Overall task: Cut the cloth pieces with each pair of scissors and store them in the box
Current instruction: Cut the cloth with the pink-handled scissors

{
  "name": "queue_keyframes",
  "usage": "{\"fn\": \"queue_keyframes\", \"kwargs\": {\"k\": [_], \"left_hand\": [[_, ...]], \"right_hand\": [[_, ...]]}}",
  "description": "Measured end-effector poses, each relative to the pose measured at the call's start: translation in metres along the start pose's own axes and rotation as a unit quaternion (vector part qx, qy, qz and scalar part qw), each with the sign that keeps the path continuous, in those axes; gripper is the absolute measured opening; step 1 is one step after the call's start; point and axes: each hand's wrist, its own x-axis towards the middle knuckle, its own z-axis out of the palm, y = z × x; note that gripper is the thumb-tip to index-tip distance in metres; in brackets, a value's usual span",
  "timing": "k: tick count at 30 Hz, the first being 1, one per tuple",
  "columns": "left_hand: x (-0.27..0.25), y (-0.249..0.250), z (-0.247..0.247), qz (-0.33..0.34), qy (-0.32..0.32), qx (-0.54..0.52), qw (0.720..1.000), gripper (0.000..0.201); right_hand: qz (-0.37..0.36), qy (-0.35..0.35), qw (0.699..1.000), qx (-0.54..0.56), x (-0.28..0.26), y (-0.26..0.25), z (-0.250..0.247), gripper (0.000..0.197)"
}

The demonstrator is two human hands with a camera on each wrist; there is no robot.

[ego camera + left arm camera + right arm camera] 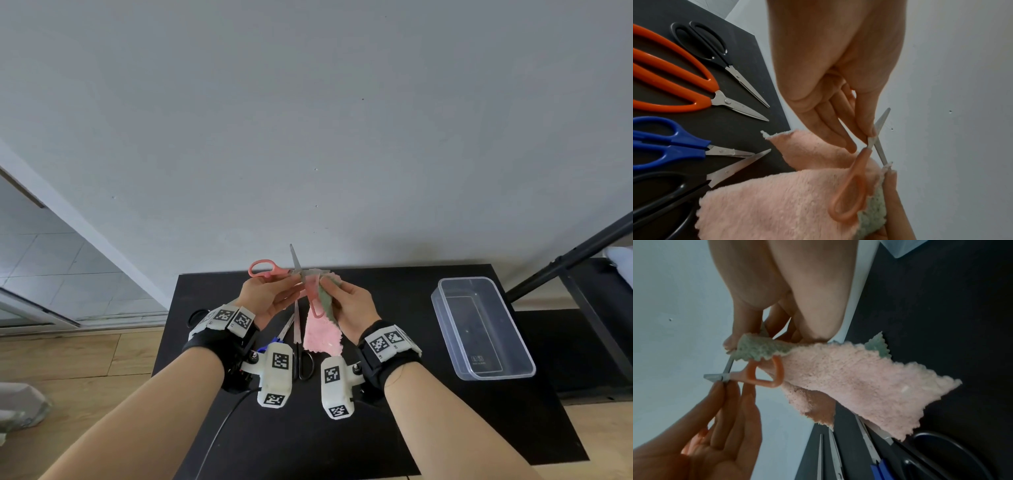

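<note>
Pinching cloth (327,291), right fingers (334,286) (blade beside).

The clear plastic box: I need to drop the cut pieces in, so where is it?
In the head view the clear plastic box sits on the black table's right side, right of the right hand.

A plain room in a home or small studio, arranged as a makeshift craft station. A small black table (394,428) stands against a bare grey-white wall (308,120) on a wood-plank floor (85,359). At far left, a sliding door frame (34,308) opens onto pale tiles (41,253).
</note>
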Motion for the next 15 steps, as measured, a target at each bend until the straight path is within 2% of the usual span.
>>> {"fn": "queue_keyframes", "kwargs": {"k": [6,15], "left_hand": [[0.002,-0.003,-0.001,-0.009,-0.013,0.005,1.0,0.012],[0.003,-0.003,-0.004,0.025,-0.004,0.048,0.999,0.022]], "right_hand": [[-0.017,-0.006,0.999,-0.029,0.003,0.001,0.009,0.013],[-0.027,0.006,0.995,-0.1,0.007,0.004,0.018,0.016]]}}
